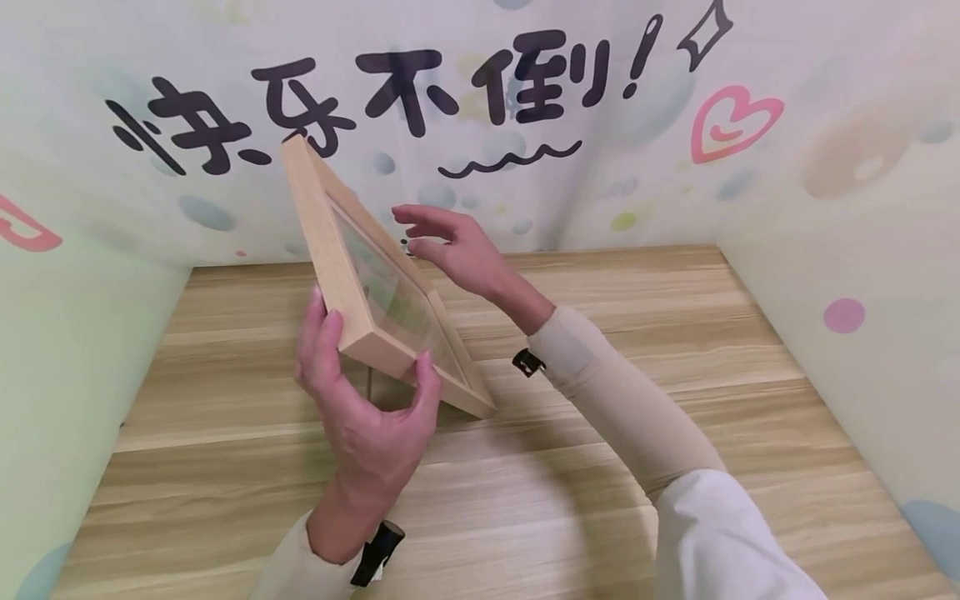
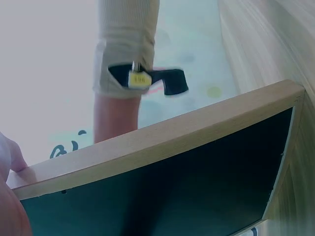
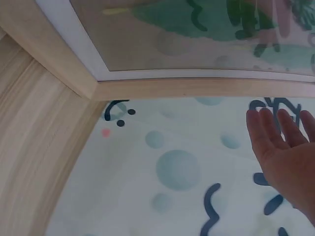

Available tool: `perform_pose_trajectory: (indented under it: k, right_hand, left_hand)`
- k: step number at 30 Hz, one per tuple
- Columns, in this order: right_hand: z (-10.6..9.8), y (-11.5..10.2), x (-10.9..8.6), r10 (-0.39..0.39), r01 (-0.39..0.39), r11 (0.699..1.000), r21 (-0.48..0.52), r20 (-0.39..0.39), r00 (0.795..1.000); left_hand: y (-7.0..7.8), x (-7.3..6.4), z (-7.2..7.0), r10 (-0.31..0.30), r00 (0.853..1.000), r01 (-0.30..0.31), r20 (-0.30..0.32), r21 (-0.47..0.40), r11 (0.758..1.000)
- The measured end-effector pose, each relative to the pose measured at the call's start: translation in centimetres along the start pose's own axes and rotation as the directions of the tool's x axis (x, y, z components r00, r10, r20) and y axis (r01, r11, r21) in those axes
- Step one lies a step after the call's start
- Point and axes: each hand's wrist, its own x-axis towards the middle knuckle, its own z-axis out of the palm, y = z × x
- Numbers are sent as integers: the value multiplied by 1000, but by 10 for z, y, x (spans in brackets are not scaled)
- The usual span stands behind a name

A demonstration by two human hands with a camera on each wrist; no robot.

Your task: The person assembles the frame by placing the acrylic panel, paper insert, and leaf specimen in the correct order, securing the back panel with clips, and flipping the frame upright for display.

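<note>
A light wooden picture frame (image 1: 324, 250) stands tilted over the table, one lower corner close to the tabletop. My left hand (image 1: 371, 429) grips its near corner, fingers along the outer side and thumb on the bottom edge. In the left wrist view the dark backing (image 2: 206, 177) fills the frame, and part of the left hand (image 2: 12, 211) shows at its end. Right of the frame's glazed front, my right hand (image 1: 468, 254) is raised with nothing in it. The right wrist view shows those fingers apart from the frame edge (image 3: 197, 88), and a green leaf shape (image 3: 197, 19) behind the glazing.
The wood-grain tabletop (image 1: 600, 317) is bounded by a printed back wall (image 1: 480, 192) with large dark lettering, plus side walls at left (image 1: 90, 333) and right (image 1: 847, 208). A black strap clip (image 1: 378, 554) sits at the left wrist, another clip (image 1: 528, 362) at the right.
</note>
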Motion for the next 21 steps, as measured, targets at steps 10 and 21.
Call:
perform_pose_trajectory:
  k: [10, 21]
  right_hand:
    - [7, 12, 33, 75, -80, 992, 100, 58, 996]
    - [16, 20, 56, 111, -124, 988, 94, 137, 984]
  left_hand:
    - [-1, 1, 2, 19, 1000, -19, -7, -20, 1000]
    - [-1, 0, -1, 14, 1000, -14, 9, 18, 1000]
